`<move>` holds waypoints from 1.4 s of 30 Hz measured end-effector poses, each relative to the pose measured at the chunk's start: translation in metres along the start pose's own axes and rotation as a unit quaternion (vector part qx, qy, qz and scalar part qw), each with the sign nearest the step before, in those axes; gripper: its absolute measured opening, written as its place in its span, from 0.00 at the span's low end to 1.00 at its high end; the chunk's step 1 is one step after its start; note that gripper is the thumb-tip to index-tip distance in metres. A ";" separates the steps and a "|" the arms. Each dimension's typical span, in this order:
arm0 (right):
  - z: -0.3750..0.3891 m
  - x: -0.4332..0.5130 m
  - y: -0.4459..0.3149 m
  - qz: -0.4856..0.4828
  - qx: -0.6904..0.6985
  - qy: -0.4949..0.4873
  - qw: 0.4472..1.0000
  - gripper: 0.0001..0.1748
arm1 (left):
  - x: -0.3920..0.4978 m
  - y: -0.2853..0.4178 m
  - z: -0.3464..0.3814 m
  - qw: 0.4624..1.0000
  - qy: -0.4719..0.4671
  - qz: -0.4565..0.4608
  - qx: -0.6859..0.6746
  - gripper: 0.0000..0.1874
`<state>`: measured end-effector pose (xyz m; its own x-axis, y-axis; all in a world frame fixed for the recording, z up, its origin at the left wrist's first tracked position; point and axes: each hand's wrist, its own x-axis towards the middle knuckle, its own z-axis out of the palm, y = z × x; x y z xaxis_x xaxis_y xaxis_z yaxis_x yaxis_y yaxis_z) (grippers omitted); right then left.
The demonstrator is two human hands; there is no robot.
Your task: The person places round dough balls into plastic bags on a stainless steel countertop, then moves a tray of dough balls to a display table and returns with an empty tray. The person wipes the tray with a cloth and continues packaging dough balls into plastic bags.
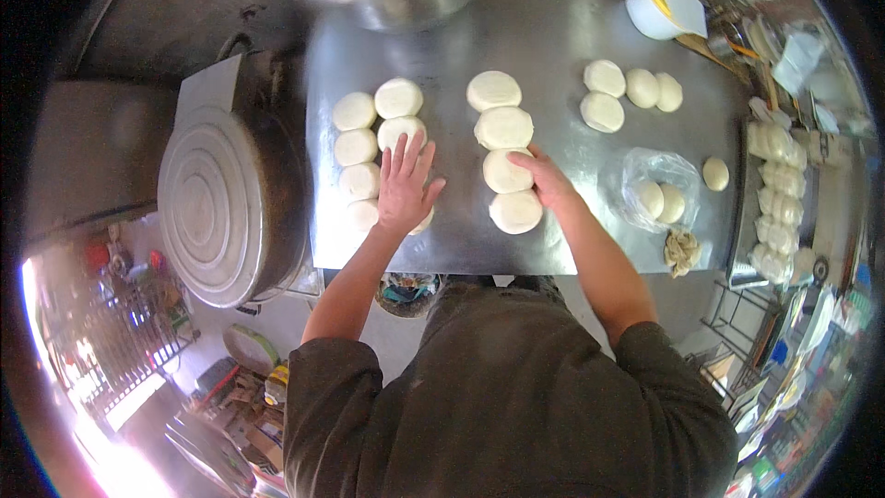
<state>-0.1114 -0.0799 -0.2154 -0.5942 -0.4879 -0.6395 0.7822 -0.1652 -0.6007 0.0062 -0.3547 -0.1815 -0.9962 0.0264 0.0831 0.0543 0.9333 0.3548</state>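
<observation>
Flattened rounds of white dough stand in columns on a stainless steel table (449, 249). My left hand (406, 183) lies palm down with fingers spread over the second column from the left. Its fingertips touch a dough round (394, 130), and the palm hides others beneath it. At the middle column, my right hand (546, 176) grips the right edge of a dough round (505, 171), thumb on top and fingers along the side. Two rounds, one wider (505, 127), sit above that piece, and another (516, 212) sits below it.
At the right are more dough pieces (603, 112), a clear plastic bag (632, 173) around dough balls, and a crumpled cloth (682, 252). A large metal bowl (408, 0) and a white tub (653, 14) border the back. A lidded pot (207, 211) flanks the left edge.
</observation>
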 end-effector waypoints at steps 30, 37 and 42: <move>-0.073 -0.113 -0.006 -0.062 -0.784 0.020 0.618 0.53 | 0.059 0.127 0.047 0.896 -0.418 0.144 0.032 0.47; -0.081 -0.124 0.031 -0.087 -0.784 0.023 0.614 0.37 | 0.012 0.105 0.076 0.878 -0.460 0.039 -0.127 0.45; -0.064 -0.146 0.012 -0.037 -0.685 0.056 0.725 0.31 | 0.026 0.138 0.036 0.887 -0.442 -0.067 -0.120 0.39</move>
<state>-0.0271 0.0442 -0.1599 -0.6972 -0.4351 -0.5697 -0.1272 0.8572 -0.4990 -0.0147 -0.2119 -0.1640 -0.6540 0.2889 -0.6991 -0.1616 0.8495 0.5022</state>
